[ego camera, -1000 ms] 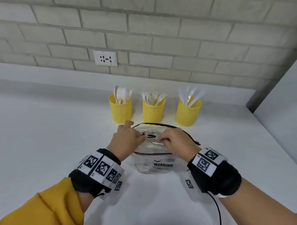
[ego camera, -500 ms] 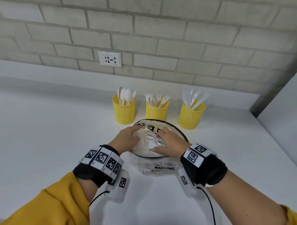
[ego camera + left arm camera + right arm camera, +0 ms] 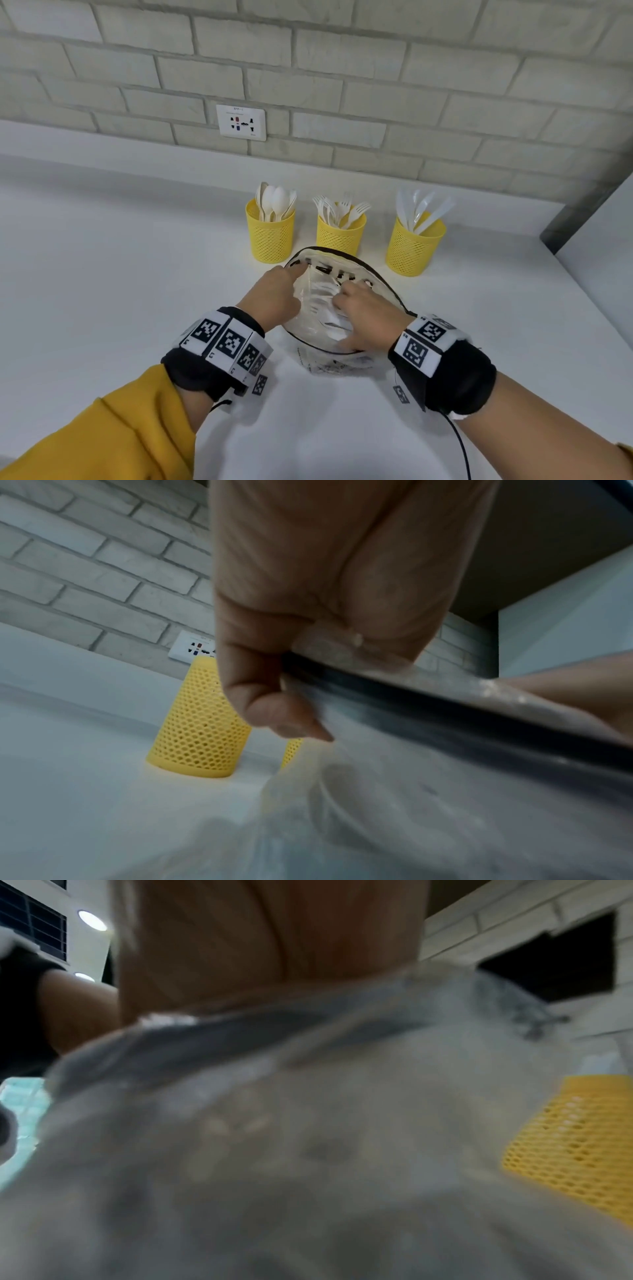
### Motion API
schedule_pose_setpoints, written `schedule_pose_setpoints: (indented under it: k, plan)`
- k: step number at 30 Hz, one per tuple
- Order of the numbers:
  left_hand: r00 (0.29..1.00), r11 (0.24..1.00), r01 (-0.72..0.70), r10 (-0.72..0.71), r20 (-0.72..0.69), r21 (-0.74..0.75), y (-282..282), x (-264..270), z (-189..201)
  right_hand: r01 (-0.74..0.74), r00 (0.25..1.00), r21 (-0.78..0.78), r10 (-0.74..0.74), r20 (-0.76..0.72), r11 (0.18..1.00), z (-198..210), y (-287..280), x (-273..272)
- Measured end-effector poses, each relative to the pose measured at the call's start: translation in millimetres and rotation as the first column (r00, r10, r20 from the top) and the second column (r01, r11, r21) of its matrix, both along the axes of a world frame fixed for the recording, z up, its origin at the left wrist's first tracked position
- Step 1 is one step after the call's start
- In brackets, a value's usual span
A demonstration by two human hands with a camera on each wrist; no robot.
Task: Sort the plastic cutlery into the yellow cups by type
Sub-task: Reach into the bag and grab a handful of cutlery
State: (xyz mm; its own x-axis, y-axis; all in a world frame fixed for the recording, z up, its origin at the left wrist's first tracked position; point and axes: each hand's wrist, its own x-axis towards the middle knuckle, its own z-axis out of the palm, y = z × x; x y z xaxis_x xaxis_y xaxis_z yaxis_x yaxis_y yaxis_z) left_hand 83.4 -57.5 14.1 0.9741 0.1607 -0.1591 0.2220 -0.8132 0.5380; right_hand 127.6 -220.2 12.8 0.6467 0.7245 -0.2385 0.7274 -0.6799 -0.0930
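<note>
Three yellow mesh cups stand in a row: the spoon cup [image 3: 270, 236], the fork cup [image 3: 340, 236] and the knife cup [image 3: 415, 246]. Just in front lies a clear zip bag [image 3: 346, 365] with a black rim, its mouth wide open and white cutlery [image 3: 322, 296] inside. My left hand [image 3: 278, 295] pinches the bag's left rim; the left wrist view shows the left hand [image 3: 274, 691] with thumb and fingers curled over the black rim. My right hand [image 3: 363, 317] reaches into the bag, fingers curled down onto the white cutlery. The right wrist view is blurred and shows mostly the bag [image 3: 308, 1123].
The white counter [image 3: 120, 291] runs back to a grey brick wall with a socket plate [image 3: 241, 122]. A white panel [image 3: 603, 240] rises at the right edge. The nearest cup [image 3: 202, 723] stands just beyond my left hand.
The bag's mouth has been pulled from nearly flat to wide open. My right hand has moved from the rim down into the bag onto the cutlery.
</note>
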Motion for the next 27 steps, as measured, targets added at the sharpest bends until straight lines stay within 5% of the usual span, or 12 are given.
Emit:
schedule_pose_setpoints:
  k: [13,17,27]
  plan:
    - [0.987,1.0,0.024,-0.025,-0.16,-0.007,5.2,-17.6,4.3,0.006,0.994,-0.001,-0.006,0.112,1.0,-13.5,6.5,-9.7]
    - [0.996,0.998,0.014,-0.02,-0.084,-0.066,13.1,-20.7,10.6,0.164,0.986,0.069,-0.163,-0.022,0.984,-11.6,3.7,0.6]
    - [0.99,0.983,0.016,0.01,0.142,-0.181,4.6,-28.6,19.3,0.268,0.963,0.165,-0.264,-0.045,0.949,-18.6,14.6,0.8]
